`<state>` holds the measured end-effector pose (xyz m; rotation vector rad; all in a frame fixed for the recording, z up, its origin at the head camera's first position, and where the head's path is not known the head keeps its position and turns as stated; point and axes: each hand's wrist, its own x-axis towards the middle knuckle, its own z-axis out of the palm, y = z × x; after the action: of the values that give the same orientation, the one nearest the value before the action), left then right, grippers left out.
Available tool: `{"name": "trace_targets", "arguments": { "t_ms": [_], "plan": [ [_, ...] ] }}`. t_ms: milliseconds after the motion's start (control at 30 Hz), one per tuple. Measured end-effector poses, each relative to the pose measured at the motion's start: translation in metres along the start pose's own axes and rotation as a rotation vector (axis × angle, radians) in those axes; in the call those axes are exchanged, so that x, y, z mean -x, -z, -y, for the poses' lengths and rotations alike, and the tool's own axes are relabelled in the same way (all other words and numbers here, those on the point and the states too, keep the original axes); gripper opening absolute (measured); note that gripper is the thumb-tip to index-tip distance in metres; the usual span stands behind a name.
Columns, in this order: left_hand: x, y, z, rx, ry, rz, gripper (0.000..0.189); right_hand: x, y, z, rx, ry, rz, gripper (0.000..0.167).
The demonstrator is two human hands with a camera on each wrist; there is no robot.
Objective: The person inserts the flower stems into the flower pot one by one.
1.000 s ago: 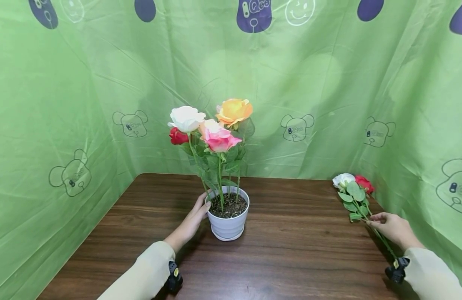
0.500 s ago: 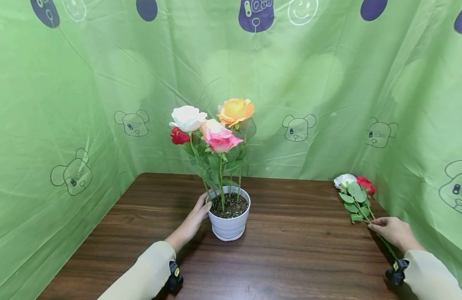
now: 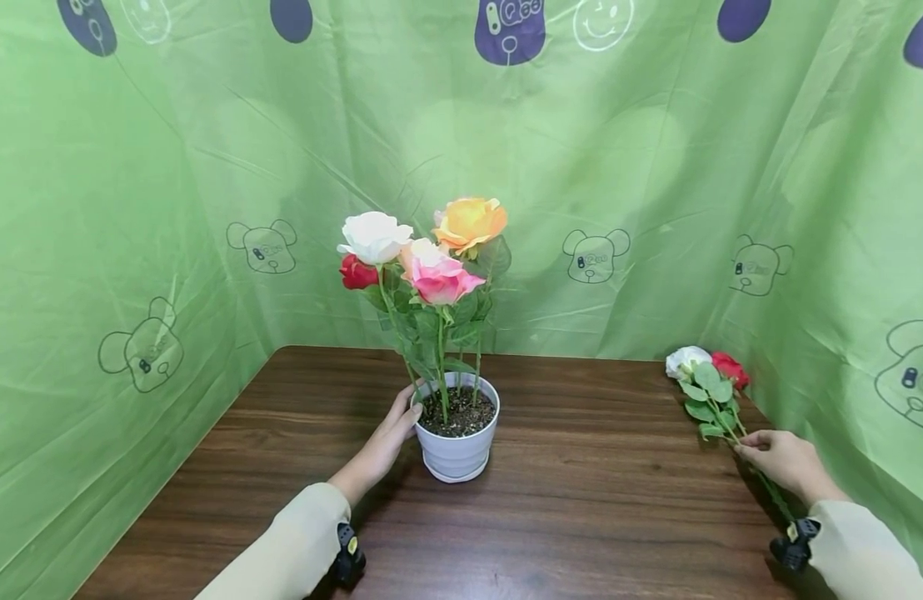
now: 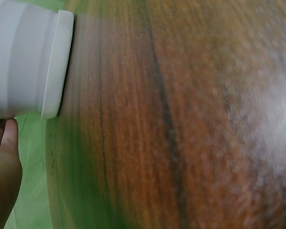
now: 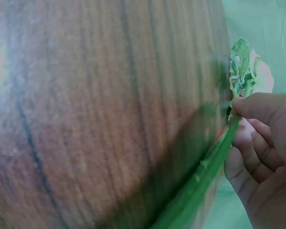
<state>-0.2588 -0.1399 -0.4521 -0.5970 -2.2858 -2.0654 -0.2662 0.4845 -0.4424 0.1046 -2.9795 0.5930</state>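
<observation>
A white flower pot (image 3: 456,457) on a saucer stands on the wooden table, filled with dark soil (image 3: 461,412). Rising from it are artificial-looking roses: a white one (image 3: 375,238), a red one (image 3: 358,272), a pink one (image 3: 441,275) and an orange one (image 3: 471,223). My left hand (image 3: 379,446) rests against the pot's left side, thumb at the rim; in the left wrist view straight fingers (image 4: 9,136) touch its wall. At the right, my right hand (image 3: 787,462) pinches the stem (image 5: 195,186) of a white rose (image 3: 687,361) between thumb and forefinger. A red rose (image 3: 730,369) lies beside it.
The brown table (image 3: 596,492) reaches to a green printed curtain (image 3: 619,183) at the back and both sides. Bare wood lies between the pot and the two roses at the right. Each wrist wears a small black camera (image 3: 349,554).
The leaves on the white rose's stem at the right have shifted slightly upward and turned a little. Both hands stay almost where they were, and the pot has not moved.
</observation>
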Motion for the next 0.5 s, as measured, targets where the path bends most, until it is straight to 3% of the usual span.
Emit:
{"name": "trace_targets", "arguments": {
  "t_ms": [500],
  "plan": [
    [-0.001,0.0,0.001,0.02,-0.024,0.004,0.052,0.002,0.009,0.017,-0.011,0.02,-0.044,0.039]
  ]
}}
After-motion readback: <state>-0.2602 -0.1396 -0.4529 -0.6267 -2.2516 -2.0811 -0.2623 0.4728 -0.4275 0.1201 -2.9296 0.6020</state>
